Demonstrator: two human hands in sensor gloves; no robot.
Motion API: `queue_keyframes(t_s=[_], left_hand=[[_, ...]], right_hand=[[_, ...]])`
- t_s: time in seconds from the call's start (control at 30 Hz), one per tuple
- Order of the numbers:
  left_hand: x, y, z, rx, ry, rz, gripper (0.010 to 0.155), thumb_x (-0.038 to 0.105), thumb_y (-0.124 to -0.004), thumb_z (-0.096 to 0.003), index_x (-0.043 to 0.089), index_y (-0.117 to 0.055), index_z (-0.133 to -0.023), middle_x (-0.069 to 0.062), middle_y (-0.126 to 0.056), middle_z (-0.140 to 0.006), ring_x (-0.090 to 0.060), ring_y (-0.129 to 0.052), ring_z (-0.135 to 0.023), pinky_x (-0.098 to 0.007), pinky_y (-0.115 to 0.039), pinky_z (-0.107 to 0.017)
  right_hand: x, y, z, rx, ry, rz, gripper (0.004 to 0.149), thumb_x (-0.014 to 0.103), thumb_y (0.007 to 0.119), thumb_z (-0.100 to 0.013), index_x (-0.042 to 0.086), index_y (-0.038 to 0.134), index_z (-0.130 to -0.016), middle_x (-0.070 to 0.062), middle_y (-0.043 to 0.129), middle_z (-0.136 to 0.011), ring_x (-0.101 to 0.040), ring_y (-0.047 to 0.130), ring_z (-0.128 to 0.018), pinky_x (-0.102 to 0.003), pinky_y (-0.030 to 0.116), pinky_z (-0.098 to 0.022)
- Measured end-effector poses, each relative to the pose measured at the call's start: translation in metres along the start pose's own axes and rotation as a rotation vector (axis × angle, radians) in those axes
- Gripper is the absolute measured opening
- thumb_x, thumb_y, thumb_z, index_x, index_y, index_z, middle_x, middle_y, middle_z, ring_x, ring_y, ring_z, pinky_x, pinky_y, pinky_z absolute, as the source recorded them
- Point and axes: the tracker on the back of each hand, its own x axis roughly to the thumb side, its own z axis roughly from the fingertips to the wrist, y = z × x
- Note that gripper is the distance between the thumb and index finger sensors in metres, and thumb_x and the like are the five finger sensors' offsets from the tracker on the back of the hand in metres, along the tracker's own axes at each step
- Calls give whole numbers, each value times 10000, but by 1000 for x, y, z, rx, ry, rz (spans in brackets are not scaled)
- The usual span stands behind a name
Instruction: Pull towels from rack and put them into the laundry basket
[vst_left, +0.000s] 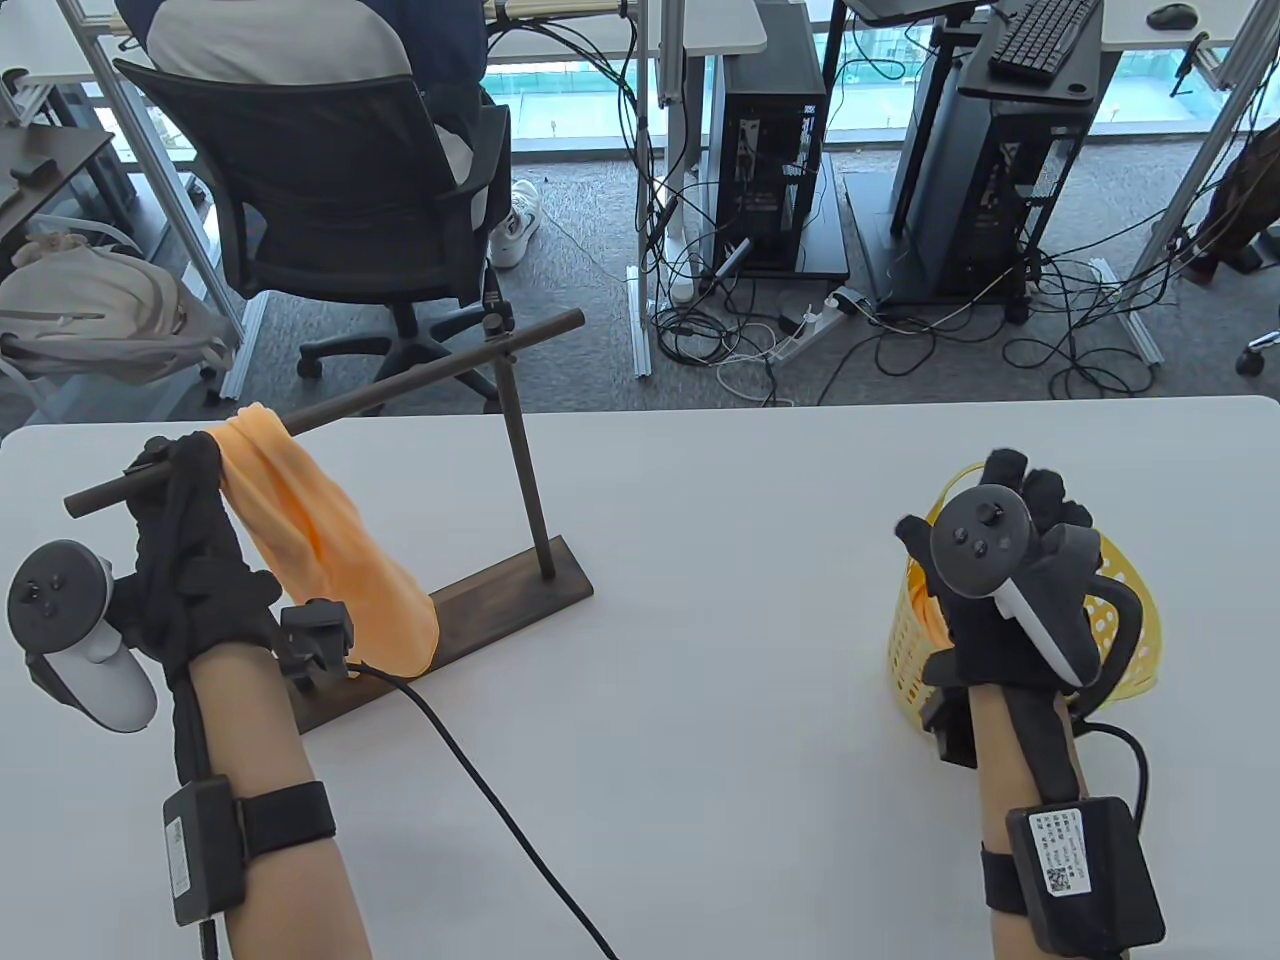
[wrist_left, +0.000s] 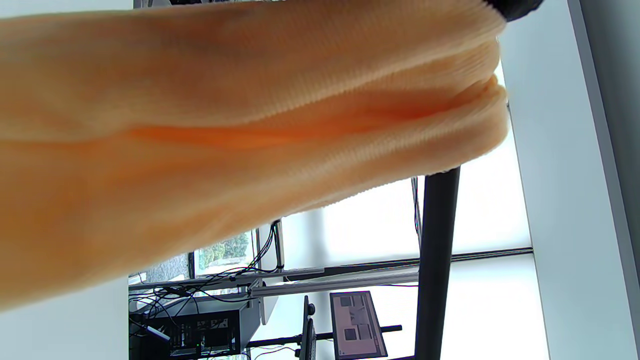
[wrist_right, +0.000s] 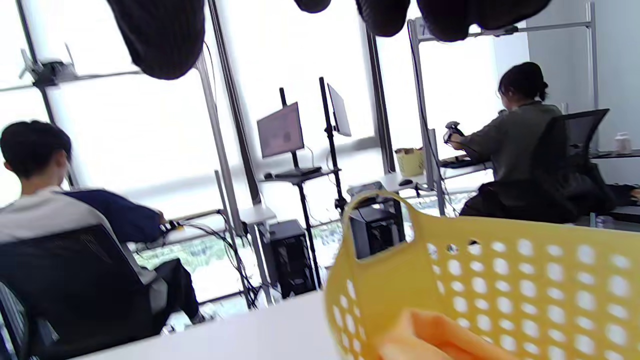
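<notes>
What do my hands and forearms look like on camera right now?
Both the left hand and right hand wear black knit gloves, each with a dark-grey and white tracker strapped on. Forearms are bare, each with a black strap holding a black box; the right box has a white QR label. A black cable trails from the left wrist.
</notes>
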Motion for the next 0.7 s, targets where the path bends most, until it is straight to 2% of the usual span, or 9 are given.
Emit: queue_keyframes(t_s=[0.07, 0.17, 0.3, 0.37, 0.5, 0.57, 0.67, 0.7], left_hand=[[0, 1, -1, -15, 1, 2, 800, 743, -518, -702, 197, -204, -1194, -99, -271, -1263, -528, -218, -1134, -724, -153, -742], [0, 2, -1, -19, 3, 9, 797, 737, -527, -703, 194, -213, -1195, -100, -279, -1263, -535, -218, -1132, -728, -156, -738], [1, 3, -2, -31, 5, 15, 792, 730, -536, -705, 194, -218, -1194, -98, -283, -1262, -542, -217, -1130, -732, -156, -733], [1, 4, -2, -37, 5, 17, 790, 729, -535, -707, 195, -218, -1194, -98, -286, -1262, -543, -217, -1131, -732, -156, -733], [1, 7, -4, -68, 10, 25, 786, 723, -545, -708, 195, -223, -1193, -99, -293, -1262, -547, -216, -1130, -733, -154, -731], [2, 8, -5, -90, 14, 26, 786, 720, -551, -707, 194, -228, -1193, -99, -301, -1261, -548, -216, -1130, -733, -152, -732], [3, 12, -6, -122, 21, 13, 783, 714, -552, -711, 185, -238, -1196, -112, -317, -1258, -556, -230, -1132, -733, -165, -736], [3, 13, -7, -131, 19, 16, 781, 712, -551, -714, 183, -235, -1196, -112, -317, -1258, -556, -228, -1131, -732, -163, -736]], right_hand=[[26, -11, 9, -97, -73, -104, 1005, 625, 612, -646, 20, 1, -1166, -504, 87, -1151, -781, 287, -960, -818, 446, -706], [75, -15, 20, -23, -250, -278, 1083, 678, 557, -639, 21, -190, -1065, -548, -86, -1058, -806, 167, -947, -869, 388, -684], [139, 0, 27, 29, -417, -380, 1148, 685, 555, -625, -52, -234, -1014, -565, -145, -1002, -788, 18, -911, -877, 271, -680], [174, 16, 28, 44, -485, -406, 1166, 683, 558, -619, -90, -223, -1012, -567, -145, -997, -776, -6, -902, -858, 228, -684], [236, 63, 33, 216, -595, -486, 1182, 683, 569, -605, -116, -191, -1029, -511, -169, -1025, -716, -67, -910, -792, 129, -710], [258, 87, 36, 256, -659, -485, 1180, 674, 582, -599, -123, -167, -1042, -483, -156, -1056, -688, -73, -924, -768, 112, -719], [288, 129, 45, 264, -760, -488, 1141, 641, 632, -588, -97, -74, -1097, -424, -65, -1136, -633, -22, -983, -719, 134, -762], [294, 139, 46, 271, -768, -477, 1114, 637, 640, -580, -94, -9, -1114, -414, -10, -1159, -628, 39, -1007, -707, 182, -781]])
